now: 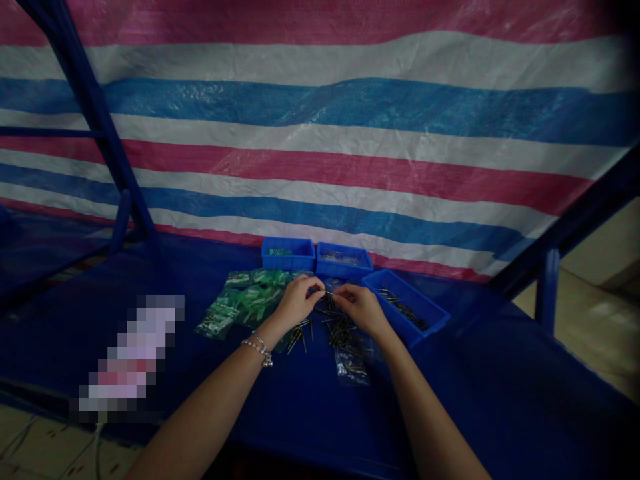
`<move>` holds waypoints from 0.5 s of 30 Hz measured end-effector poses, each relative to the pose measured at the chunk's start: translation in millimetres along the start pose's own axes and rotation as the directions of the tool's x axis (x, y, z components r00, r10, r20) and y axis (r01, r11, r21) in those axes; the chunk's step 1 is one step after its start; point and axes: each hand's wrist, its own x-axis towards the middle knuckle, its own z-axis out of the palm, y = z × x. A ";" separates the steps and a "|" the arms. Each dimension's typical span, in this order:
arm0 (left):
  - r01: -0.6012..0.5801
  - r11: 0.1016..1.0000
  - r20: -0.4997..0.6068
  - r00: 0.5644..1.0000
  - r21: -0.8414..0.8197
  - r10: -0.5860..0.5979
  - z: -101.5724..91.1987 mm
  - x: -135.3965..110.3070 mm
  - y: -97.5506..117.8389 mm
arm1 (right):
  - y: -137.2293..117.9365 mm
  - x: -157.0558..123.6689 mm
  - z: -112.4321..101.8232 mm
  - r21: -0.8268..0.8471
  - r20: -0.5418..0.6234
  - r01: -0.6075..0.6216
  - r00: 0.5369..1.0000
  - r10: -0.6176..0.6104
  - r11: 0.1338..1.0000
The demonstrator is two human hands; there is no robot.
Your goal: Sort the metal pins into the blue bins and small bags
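Note:
My left hand (299,300), with a beaded bracelet on its wrist, is pinched shut on a small thin pin at its fingertips. Close beside it, my right hand (361,307) is curled shut, its fingertips meeting the left hand's over a heap of dark metal pins (340,328). What the right fingers hold is too small to make out. A pile of small clear bags with green parts (247,300) lies just left of the left hand. Below the heap lies a clear bag of pins (352,365).
Three blue plastic bins stand behind the hands: left bin (288,254), middle bin (344,261), and a right bin (406,306) holding dark pins. The blue table (500,400) is backed by a striped tarp (350,133). Blue frame posts (95,120) rise at left and right.

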 end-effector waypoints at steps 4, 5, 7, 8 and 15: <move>0.006 1.000 0.003 1.000 0.010 -0.006 0.1 -0.8 4.0 | -1.8 -0.9 -0.1 -0.054 0.012 -0.005 1.000 0.006 0.999; 0.006 1.000 0.002 1.000 0.015 -0.006 -0.3 -0.7 5.3 | -2.3 -1.2 0.2 -0.071 0.016 -0.009 1.000 0.010 0.997; 0.004 1.000 0.001 1.000 0.031 -0.004 -1.1 -0.5 7.4 | -3.1 -1.9 0.7 -0.095 0.021 -0.015 1.000 0.017 0.995; 0.005 0.999 0.002 1.000 0.040 -0.005 -1.4 -0.5 8.1 | -3.2 -2.2 0.9 -0.099 0.020 -0.016 1.000 0.018 0.995; 0.026 0.997 0.046 0.999 0.072 -0.029 -1.9 -2.3 8.2 | -1.5 -1.8 -0.9 -0.042 -0.048 -0.013 0.999 0.011 0.999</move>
